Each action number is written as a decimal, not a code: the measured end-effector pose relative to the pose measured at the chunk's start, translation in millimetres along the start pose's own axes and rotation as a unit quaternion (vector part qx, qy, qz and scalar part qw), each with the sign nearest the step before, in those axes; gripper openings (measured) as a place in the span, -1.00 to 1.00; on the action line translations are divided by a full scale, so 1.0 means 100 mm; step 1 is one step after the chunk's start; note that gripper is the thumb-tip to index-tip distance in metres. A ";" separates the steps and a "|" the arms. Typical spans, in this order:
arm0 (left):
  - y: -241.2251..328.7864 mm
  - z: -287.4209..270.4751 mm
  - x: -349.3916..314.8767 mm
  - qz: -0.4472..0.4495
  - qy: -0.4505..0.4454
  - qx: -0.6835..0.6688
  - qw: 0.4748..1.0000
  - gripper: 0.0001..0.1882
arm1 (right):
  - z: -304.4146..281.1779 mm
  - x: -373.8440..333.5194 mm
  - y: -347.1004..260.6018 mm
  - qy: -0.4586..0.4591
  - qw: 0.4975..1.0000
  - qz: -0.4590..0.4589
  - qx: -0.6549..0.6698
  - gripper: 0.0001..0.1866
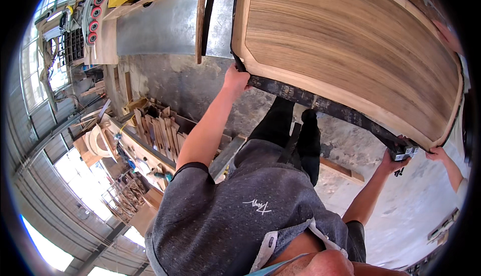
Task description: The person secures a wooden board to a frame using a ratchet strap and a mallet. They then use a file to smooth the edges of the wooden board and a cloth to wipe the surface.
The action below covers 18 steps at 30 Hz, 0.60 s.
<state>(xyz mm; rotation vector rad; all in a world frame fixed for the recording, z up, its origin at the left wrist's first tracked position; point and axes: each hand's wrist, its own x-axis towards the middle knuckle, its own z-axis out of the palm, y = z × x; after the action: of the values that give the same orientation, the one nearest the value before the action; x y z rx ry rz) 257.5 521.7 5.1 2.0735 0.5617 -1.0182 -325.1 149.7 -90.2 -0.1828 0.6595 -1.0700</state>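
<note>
Wooden panel (345, 50) at 2 o'clock. Hands apart: left hand (237, 79) closed on black strap (320, 103), right hand (392, 164) around metal buckle (404, 151). Uneven pull could slide strap off edge; sudden tug could pinch co-worker's hand (439, 154), 3 o'clock.

The panel (345, 40) is smooth wood, the band (320, 104) scuffed, the tabletop (160, 30) shiny metal.

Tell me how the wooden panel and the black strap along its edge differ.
The wooden panel is brown with visible grain; the strap is black with pale marks. The panel is broad, the strap a narrow band. Both span from near the left hand to near the right hand.
</note>
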 end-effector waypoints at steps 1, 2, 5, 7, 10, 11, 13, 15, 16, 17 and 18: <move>-0.05 0.00 0.01 0.011 0.002 0.021 1.000 -0.50 | 0.03 0.01 0.02 0.026 1.000 -0.010 -0.007 -0.12; -0.09 0.00 0.02 0.022 0.003 0.043 0.999 -0.48 | 0.05 0.00 0.03 0.052 0.998 -0.021 -0.014 -0.11; -0.05 0.13 -0.14 0.074 0.031 0.002 0.997 -0.47 | -0.07 0.03 0.00 0.033 0.999 -0.010 0.006 -0.10; -0.15 0.06 0.04 0.034 0.012 0.030 0.999 -0.51 | -0.08 0.03 -0.01 0.037 0.999 -0.004 0.005 -0.11; -0.25 -0.02 0.24 0.010 -0.009 0.035 0.999 -0.55 | -0.09 0.00 -0.05 0.037 0.999 0.001 -0.004 -0.12; -0.29 -0.04 0.28 0.006 -0.014 0.031 0.999 -0.56 | -0.09 -0.04 -0.09 0.042 0.999 0.000 -0.016 -0.13; -0.38 -0.17 0.45 0.112 0.067 0.085 0.988 -0.56 | 0.01 -0.05 -0.03 0.083 0.995 -0.017 -0.049 -0.16; -0.09 -0.16 0.29 0.248 0.155 0.142 0.946 -0.56 | 0.04 -0.10 -0.02 0.091 0.994 -0.030 -0.055 -0.18; 0.10 -0.21 0.28 0.298 0.163 0.193 0.921 -0.55 | 0.04 -0.12 -0.03 0.093 0.993 -0.031 -0.058 -0.18; 0.32 -0.23 0.28 0.376 0.169 0.205 0.888 -0.55 | 0.07 -0.12 -0.03 0.091 0.993 -0.031 -0.067 -0.20; 0.52 -0.22 0.33 0.451 0.174 0.214 0.849 -0.54 | 0.06 -0.12 -0.03 0.086 0.993 -0.034 -0.068 -0.20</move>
<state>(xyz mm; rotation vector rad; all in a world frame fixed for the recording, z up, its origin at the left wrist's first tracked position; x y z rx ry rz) 321.6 508.1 10.1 2.5005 -0.5328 -0.2008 -327.4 157.3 -79.2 -0.2332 0.8880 -1.1146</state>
